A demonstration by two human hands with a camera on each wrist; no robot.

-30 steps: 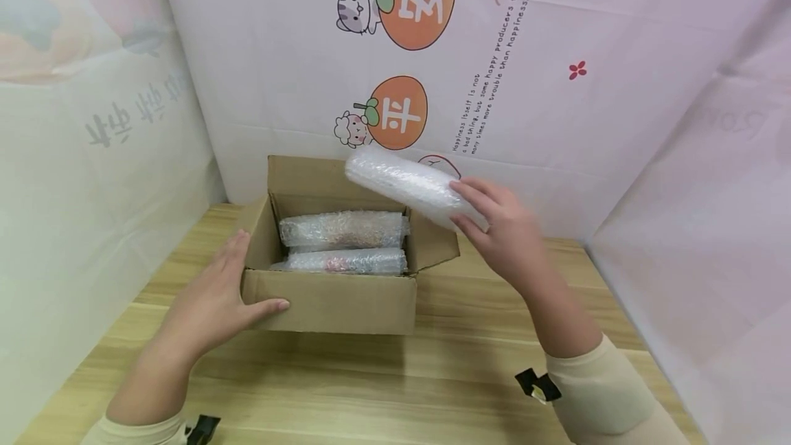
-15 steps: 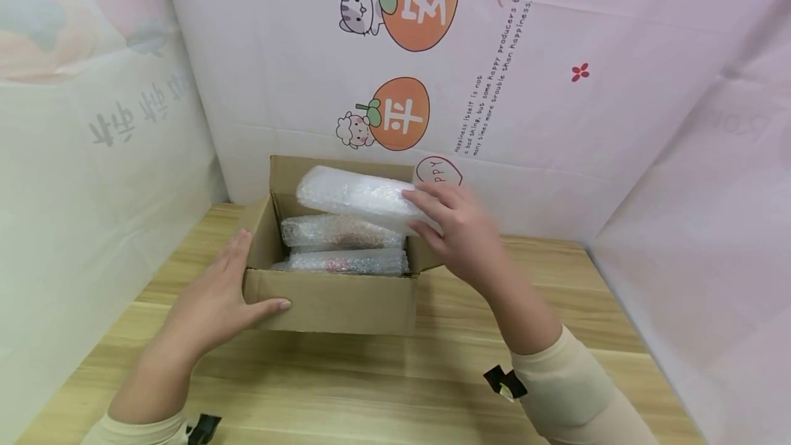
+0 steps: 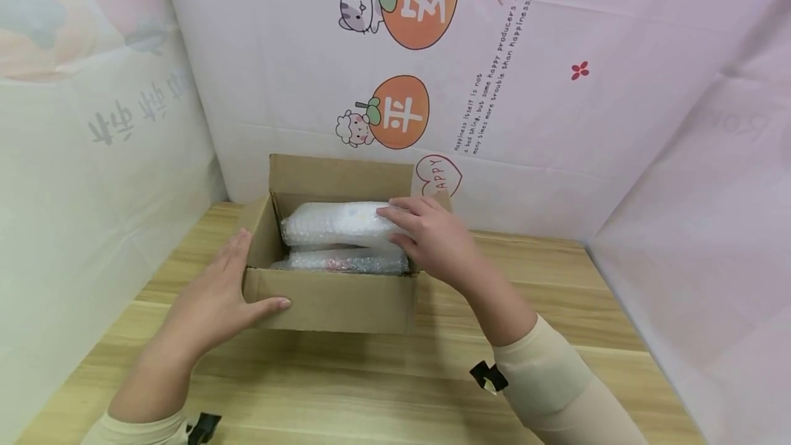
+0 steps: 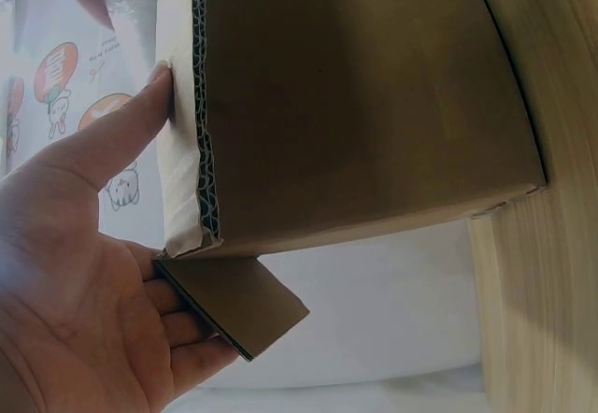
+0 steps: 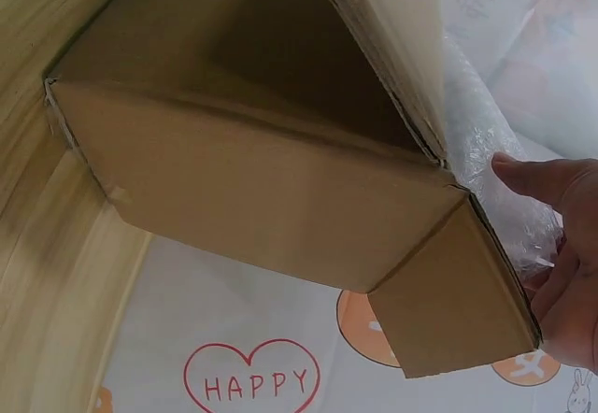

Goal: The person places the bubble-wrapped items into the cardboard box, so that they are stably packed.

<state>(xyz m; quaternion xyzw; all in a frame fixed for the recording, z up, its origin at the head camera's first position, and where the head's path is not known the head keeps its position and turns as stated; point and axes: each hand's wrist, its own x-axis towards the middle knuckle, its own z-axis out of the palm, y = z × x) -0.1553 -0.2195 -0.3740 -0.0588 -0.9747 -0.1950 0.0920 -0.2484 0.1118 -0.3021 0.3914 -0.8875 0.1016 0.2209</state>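
Note:
A brown cardboard box (image 3: 330,304) stands with its flaps folded out on the wooden table. My left hand (image 3: 198,311) holds its near left corner, thumb along the front flap and fingers behind the left flap (image 4: 238,306). At the box's right end, my right hand (image 3: 435,242) grips a whitish bubble-wrapped package (image 3: 327,223), thumb on the near side. This package lies lengthwise inside the box mouth, over another wrapped one that it now hides. Nearer the front lies a bubble-wrapped package (image 3: 346,261) with pink and dark colours showing through.
Wood-grain table (image 3: 346,390) surrounds the box. A white printed cloth (image 3: 525,101) with orange fruit drawings rises right behind it, and cloth walls stand at left and right. The right flap (image 5: 458,291) sticks out beside my right hand.
My right hand has carried the whitish package left and down from above the box's right side into the box mouth. The left hand has stayed on the corner.

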